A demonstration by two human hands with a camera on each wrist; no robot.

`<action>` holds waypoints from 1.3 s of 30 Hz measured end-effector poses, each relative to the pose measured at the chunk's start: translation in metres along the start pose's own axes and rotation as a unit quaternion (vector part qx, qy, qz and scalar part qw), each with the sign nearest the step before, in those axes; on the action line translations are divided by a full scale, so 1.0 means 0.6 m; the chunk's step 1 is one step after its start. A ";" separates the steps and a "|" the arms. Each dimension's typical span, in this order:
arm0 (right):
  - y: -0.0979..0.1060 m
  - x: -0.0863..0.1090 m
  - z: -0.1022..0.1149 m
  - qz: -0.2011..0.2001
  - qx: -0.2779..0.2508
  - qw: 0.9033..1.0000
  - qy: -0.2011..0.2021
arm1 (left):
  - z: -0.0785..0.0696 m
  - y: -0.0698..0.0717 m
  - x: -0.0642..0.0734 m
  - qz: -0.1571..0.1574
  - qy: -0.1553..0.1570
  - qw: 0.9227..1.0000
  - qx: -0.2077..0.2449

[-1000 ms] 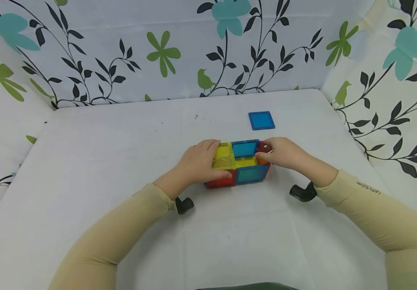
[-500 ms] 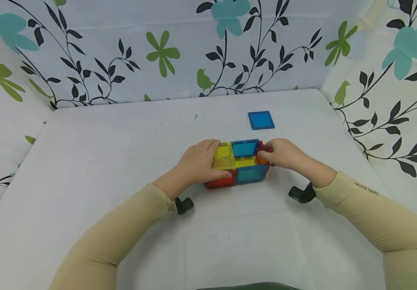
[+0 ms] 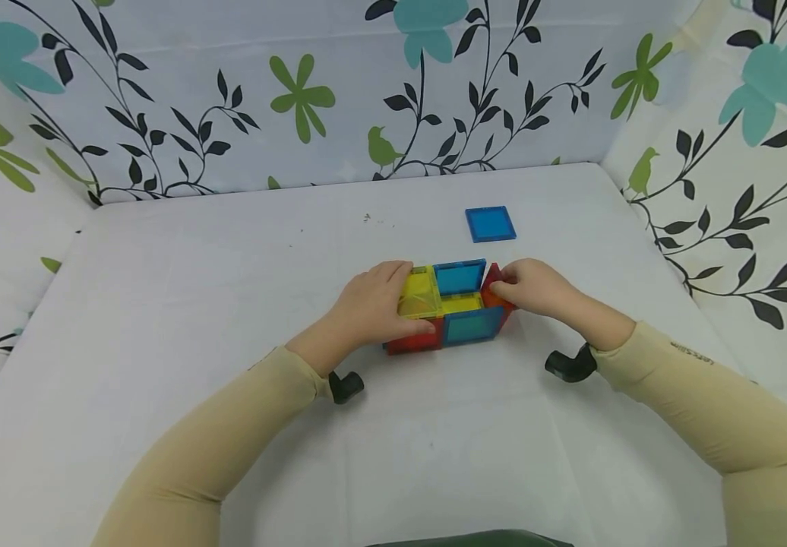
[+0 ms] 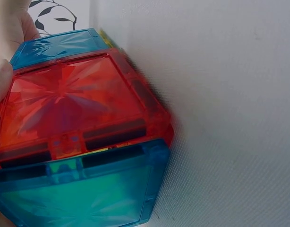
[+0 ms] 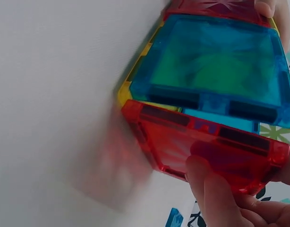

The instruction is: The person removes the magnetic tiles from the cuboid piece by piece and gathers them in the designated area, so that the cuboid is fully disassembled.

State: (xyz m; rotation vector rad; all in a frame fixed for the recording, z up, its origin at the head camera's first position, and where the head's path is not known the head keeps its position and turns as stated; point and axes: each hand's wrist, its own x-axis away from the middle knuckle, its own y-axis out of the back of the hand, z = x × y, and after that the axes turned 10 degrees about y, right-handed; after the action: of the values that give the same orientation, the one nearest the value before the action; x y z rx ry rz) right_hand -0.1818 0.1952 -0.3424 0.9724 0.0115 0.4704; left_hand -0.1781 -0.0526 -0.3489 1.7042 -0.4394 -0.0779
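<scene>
My left hand (image 3: 376, 305) grips the tile box (image 3: 444, 327) near the middle of the white table (image 3: 161, 342), thumb over the red front tile (image 3: 412, 339), the other fingers at the yellow top tile (image 3: 422, 295); how closely they lie together I cannot tell. A blue-green tile (image 4: 79, 196) stands at the box's left end. Rightward the box is open above: 2 blue walls, the front wall (image 3: 473, 327) and back wall (image 3: 460, 279), face each other across a yellow floor tile (image 3: 463, 303). Behind, a loose blue tile (image 3: 491, 224) lies flat. At the right end stands the red end tile (image 3: 493, 287), tilted, a gap between it and the front wall; my right hand (image 3: 535, 287) pinches it between thumb and fingers.
</scene>
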 end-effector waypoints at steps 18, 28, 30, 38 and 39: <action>0.015 0.011 -0.052 0.025 -0.055 0.997 -0.052 | 0.000 -0.001 -0.001 -0.002 -0.001 1.000 -0.006; 0.017 0.012 -0.083 0.061 -0.040 0.994 -0.078 | 0.001 -0.001 -0.001 0.001 0.000 1.000 -0.005; 0.016 0.012 -0.089 0.068 -0.043 0.994 -0.079 | 0.001 -0.001 0.000 0.002 0.000 1.000 -0.004; 0.014 0.013 -0.106 0.095 -0.064 0.990 -0.085 | 0.000 0.000 0.000 0.004 0.002 1.000 0.000; 0.014 0.013 -0.107 0.096 -0.065 0.990 -0.085 | 0.000 0.000 0.000 0.003 0.001 1.000 0.000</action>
State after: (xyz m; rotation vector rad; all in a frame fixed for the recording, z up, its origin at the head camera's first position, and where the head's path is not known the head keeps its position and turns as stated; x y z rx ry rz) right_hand -0.1918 0.2531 -0.3712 0.8871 -0.2667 0.5571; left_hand -0.1783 -0.0526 -0.3491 1.7021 -0.4429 -0.0707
